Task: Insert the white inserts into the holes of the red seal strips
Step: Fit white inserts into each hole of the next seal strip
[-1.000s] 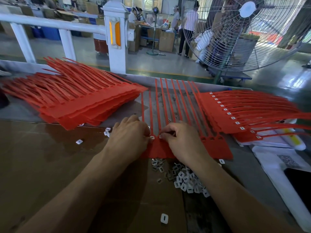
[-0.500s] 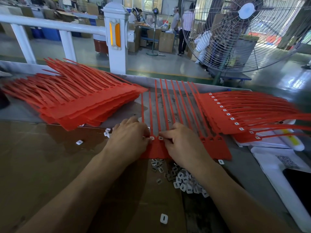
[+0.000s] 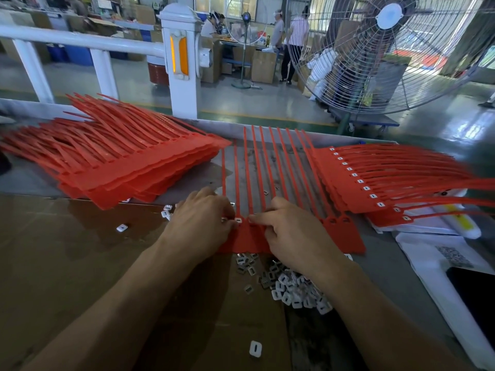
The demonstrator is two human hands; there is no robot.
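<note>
Fingers point(image 3: 255, 220) of the right hand point(image 3: 292, 236) curl and press at a hole of the flat red plastic seal strip sheet point(image 3: 345, 236); whether they pinch an insert I cannot tell. Left hand point(image 3: 199, 226) fingertips curl down on the sheet's left end, beside a seated white insert point(image 3: 238, 219). Just nearer than the sheet lies a heap of small white plastic inserts point(image 3: 292, 289) on the desk point(image 3: 67, 263). Left of the sheet, unfilled red strips point(image 3: 120, 162) are stacked; right of it, filled red strips point(image 3: 375, 180).
</note>
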